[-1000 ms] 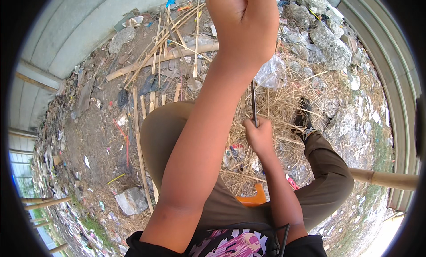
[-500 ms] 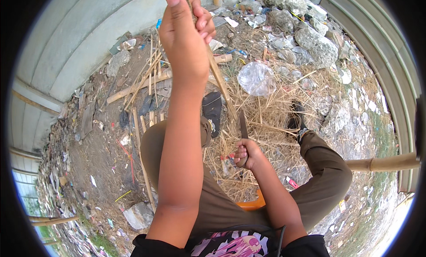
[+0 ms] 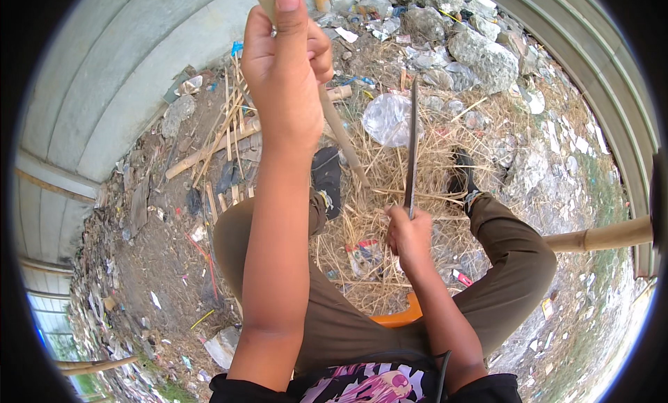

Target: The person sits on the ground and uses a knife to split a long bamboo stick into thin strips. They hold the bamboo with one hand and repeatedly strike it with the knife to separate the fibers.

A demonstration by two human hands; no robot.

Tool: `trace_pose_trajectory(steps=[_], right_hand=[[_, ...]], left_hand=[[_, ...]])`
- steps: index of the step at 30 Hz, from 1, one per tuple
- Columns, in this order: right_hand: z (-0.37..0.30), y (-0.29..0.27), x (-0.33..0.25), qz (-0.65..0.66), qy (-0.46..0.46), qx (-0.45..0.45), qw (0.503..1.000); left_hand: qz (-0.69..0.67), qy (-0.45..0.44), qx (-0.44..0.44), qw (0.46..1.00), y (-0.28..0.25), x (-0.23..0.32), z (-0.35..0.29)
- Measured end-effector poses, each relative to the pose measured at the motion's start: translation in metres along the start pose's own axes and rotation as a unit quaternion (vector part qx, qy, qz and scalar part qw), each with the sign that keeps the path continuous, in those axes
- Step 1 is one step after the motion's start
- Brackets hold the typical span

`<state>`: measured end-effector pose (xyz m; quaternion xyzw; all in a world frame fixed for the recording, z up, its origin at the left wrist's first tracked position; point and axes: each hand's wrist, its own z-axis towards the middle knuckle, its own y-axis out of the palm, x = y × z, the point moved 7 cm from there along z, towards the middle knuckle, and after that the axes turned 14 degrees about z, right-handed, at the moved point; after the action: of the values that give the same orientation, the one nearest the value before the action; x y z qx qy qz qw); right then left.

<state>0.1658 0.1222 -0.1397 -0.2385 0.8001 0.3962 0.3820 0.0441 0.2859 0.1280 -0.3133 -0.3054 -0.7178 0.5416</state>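
Observation:
My left hand is raised at the far middle, its fingers wrapped round a long bamboo strip. The strip slants down toward the straw between my feet, and its upper end runs out at the top of the picture. In my right hand, closed round a handle that the fingers mostly hide, is a machete. Its long dark blade points away from me, to the right of the strip and apart from it. Dry bamboo shavings lie under both.
Bamboo pieces lie at the left beside my knee. A clear plastic bag sits beyond the shavings. Rocks and litter spread at the far right. A bamboo pole juts in from the right. Pale wall panels stand at the left.
My right hand has moved up and slightly right, swinging the machete blade away from the strip. The strip has turned a little in my left hand, which shifted slightly left.

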Motion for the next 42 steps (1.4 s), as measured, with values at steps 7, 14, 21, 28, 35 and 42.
trace_pose_trajectory(steps=[7,14,21,28,35,42], right_hand=[[0.012,0.008,0.045,0.075,-0.105,-0.033,0.991],[0.038,-0.007,0.094,-0.054,0.106,-0.006,0.993],[0.025,0.01,0.072,0.051,0.107,-0.035,0.992],[0.028,0.007,0.059,-0.031,0.097,-0.026,0.994],[0.025,0.014,0.085,0.136,0.083,-0.044,0.986],[0.027,0.03,-0.001,0.02,-0.053,-0.036,0.998]], left_hand=[[0.012,0.044,0.103,0.994,0.03,-0.014,-0.012],[0.08,0.08,0.12,0.986,0.03,-0.016,-0.013],[0.107,0.099,0.118,0.982,0.043,-0.001,-0.017],[0.088,0.055,0.128,0.986,0.031,-0.009,-0.013],[0.132,0.088,0.192,0.968,0.02,-0.005,-0.014],[0.144,0.083,0.233,0.958,-0.02,-0.013,-0.008]])
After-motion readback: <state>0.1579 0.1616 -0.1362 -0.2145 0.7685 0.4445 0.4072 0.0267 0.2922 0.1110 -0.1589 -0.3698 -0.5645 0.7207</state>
